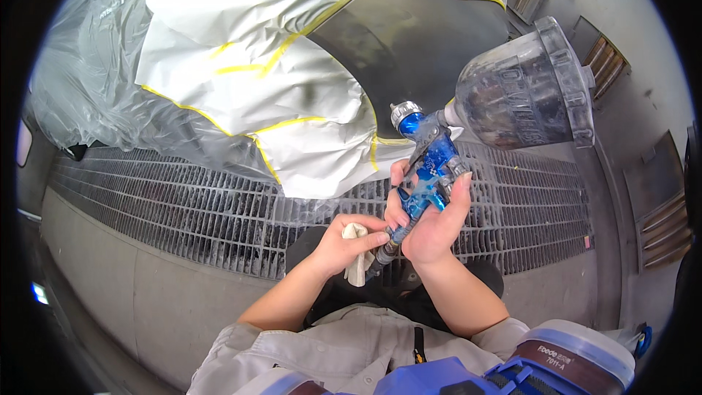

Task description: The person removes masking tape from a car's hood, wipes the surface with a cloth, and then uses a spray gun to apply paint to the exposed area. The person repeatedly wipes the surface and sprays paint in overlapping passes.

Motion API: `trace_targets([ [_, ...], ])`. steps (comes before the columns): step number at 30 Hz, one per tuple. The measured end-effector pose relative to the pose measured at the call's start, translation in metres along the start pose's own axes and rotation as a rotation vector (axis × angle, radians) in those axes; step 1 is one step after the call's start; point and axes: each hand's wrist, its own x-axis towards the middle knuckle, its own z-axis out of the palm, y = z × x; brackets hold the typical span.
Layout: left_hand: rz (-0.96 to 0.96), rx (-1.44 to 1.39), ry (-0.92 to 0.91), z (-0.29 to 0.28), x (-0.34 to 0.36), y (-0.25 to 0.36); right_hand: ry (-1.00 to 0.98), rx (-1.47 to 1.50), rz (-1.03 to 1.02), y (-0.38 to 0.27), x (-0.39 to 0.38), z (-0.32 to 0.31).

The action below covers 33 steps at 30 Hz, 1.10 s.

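A blue spray gun (431, 150) is tilted across the middle of the view, its silver nozzle pointing up and left. My right hand (435, 230) wraps round its grip, with fingers near the trigger. A large, cloudy grey paint cup (519, 91) sticks out from the gun to the upper right. Low on the grip, the thumb and fingers of my left hand (347, 241) close at the hose fitting (386, 251). That same hand keeps a crumpled off-white cloth (357, 260) tucked in it, hanging down below the fingers.
Ahead stands a dark grey panel (402, 36), edged with yellow tape and white masking paper (219, 22). Clear plastic sheeting (88, 66) drapes at the left. Floor grating (190, 194) runs below. A blue respirator (453, 377) shows at the lower edge; wall vents (662, 230) line the right.
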Motion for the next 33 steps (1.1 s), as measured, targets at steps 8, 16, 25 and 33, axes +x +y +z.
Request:
trace_targets([
  [8, 0.045, 0.055, 0.152, -0.029, -0.004, 0.013, 0.099, -0.057, -0.119, 0.021, 0.022, 0.034],
  [16, -0.235, 0.619, 0.092, -0.09, -0.037, -0.046, -0.158, 0.073, 0.037, 0.037, 0.036, 0.016],
  [25, -0.501, 1.274, 0.161, -0.14, -0.025, -0.104, -0.166, 0.19, 0.072, 0.048, 0.017, -0.016],
  [33, -0.585, 1.502, 0.072, -0.128, -0.011, -0.11, 0.213, 0.049, 0.02, 0.062, 0.0, -0.033],
])
